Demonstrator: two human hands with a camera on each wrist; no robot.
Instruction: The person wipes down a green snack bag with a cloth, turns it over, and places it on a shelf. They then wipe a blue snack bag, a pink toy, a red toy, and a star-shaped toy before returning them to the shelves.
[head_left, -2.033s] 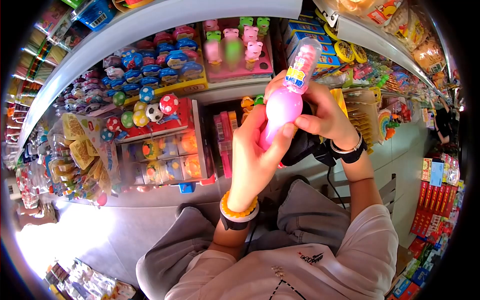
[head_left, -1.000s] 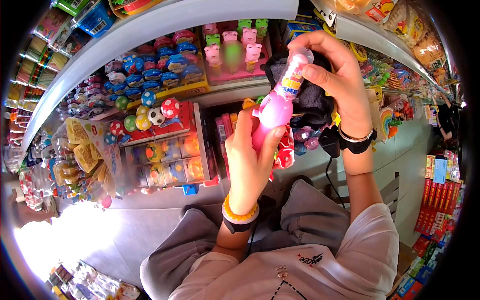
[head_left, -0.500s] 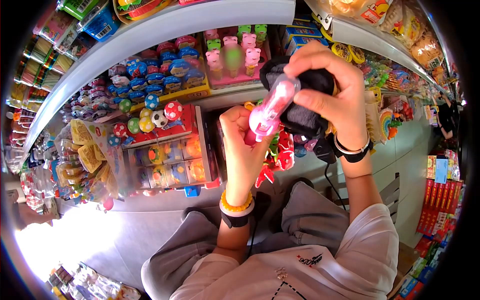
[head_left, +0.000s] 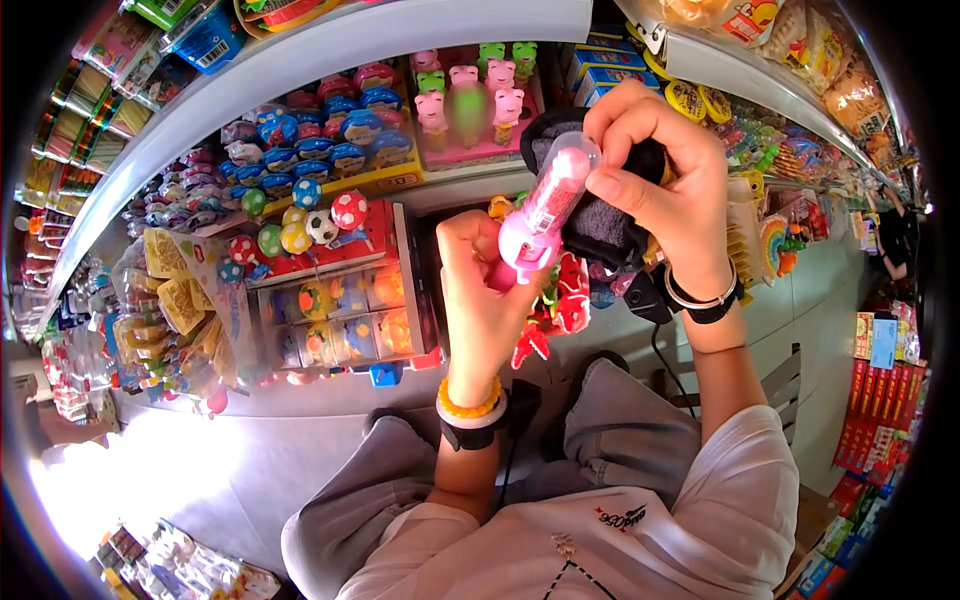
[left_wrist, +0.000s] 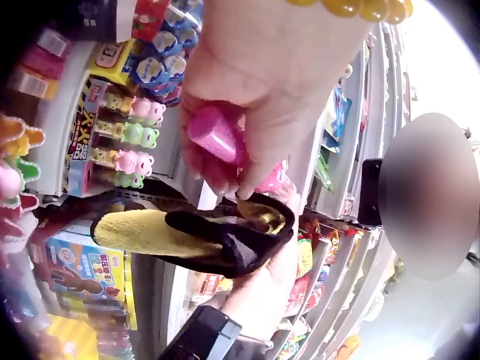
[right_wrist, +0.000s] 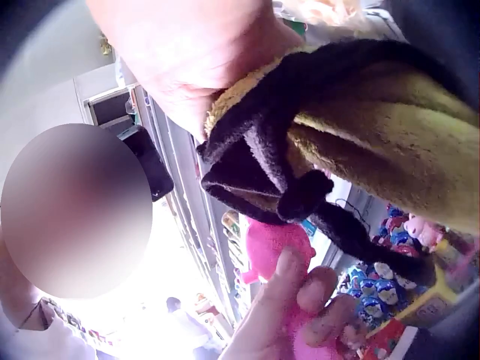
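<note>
A shop interior is filled with stocked shelves (head_left: pixel 450 28), where pink and green frog figures (head_left: pixel 507 108) are displayed beside rows of blue and pink packages (head_left: pixel 345 158). Ball-topped toys (head_left: pixel 321 228) are set nearer, to the left of the hands. A pink toy (head_left: pixel 528 246) with a clear tube (head_left: pixel 562 190) is held above the lower goods, its lower part gripped by the curled left hand (head_left: pixel 482 300). The tube's far end is pinched by the thumb and fingers of the right hand (head_left: pixel 670 175). The hands are kept apart, joined only through the toy. Dark cloth (head_left: pixel 607 235) with yellow lining is seen hanging against the right hand.
</note>
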